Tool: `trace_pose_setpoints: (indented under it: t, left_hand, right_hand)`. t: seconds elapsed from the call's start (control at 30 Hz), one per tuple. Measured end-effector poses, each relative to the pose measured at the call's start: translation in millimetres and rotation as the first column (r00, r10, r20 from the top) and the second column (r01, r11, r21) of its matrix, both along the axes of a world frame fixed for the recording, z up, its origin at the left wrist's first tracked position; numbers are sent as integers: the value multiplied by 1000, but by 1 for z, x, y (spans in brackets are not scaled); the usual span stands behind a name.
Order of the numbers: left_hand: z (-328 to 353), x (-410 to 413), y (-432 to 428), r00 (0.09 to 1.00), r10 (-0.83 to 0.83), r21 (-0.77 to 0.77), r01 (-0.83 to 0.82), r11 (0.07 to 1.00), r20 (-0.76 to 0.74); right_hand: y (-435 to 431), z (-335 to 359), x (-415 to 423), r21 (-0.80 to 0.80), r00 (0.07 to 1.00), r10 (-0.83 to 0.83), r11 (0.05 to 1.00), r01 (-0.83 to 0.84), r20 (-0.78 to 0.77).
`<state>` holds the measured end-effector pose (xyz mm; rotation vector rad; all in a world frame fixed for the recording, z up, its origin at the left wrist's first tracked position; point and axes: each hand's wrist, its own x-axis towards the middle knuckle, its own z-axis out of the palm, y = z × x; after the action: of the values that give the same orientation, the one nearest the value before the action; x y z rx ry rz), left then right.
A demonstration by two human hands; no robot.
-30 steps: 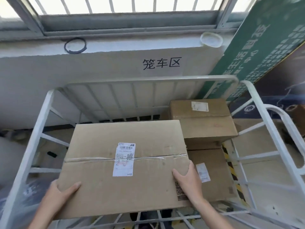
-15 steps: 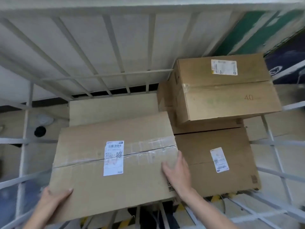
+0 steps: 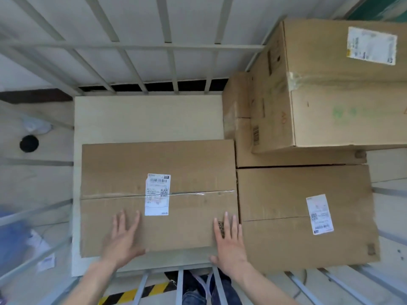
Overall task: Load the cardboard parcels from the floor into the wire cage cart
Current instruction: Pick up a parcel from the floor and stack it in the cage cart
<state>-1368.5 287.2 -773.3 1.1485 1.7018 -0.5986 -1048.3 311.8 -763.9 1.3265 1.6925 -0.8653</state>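
A flat brown parcel (image 3: 189, 168) with a white label lies on the pale board floor (image 3: 147, 117) of the white wire cage cart (image 3: 169, 47). My left hand (image 3: 123, 241) lies flat on the parcel's near part, fingers straight and spread. My right hand (image 3: 229, 243) lies flat on its near right corner, fingers straight. Beside it on the right sits a second labelled parcel (image 3: 286, 194). Behind that one a large box (image 3: 343, 89) is stacked on another parcel (image 3: 240, 106).
The cart's near bars (image 3: 179, 285) run below my wrists, with yellow-black floor tape (image 3: 134, 293) and my shoes under them. A black round object (image 3: 29, 143) and blurred blue plastic (image 3: 13, 241) lie outside the cart's left side.
The parcel went from being carried by its sides above the cart to lying on the cart floor. Both hands left its edges and now lie flat on top. The view dropped closer.
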Motion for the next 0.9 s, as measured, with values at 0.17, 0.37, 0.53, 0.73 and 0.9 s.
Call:
trace_pose_setpoints:
  t: [0.17, 0.37, 0.53, 0.73, 0.9]
  left_hand:
    - [-16, 34, -6, 940, -242, -85, 228, 970, -240]
    - [-22, 10, 65, 925, -285, 88, 315, 945, -252]
    - [-26, -9, 160, 924, -271, 158, 320, 934, -268]
    - [-34, -24, 230, 914, -260, 165, 321, 932, -312]
    - [-15, 21, 169, 847, -264, 303, 430, 851, -461]
  right_hand:
    - [-8, -26, 5, 64, 999, 38, 997, -39, 15]
    - [60, -42, 1, 324, 995, 89, 944, -68, -50]
    - [155, -49, -14, 400, 992, 97, 915, -59, -76]
    - [230, -58, -22, 408, 988, 84, 913, -24, -129]
    - [208, -39, -14, 421, 970, 0, 901, 105, -242]
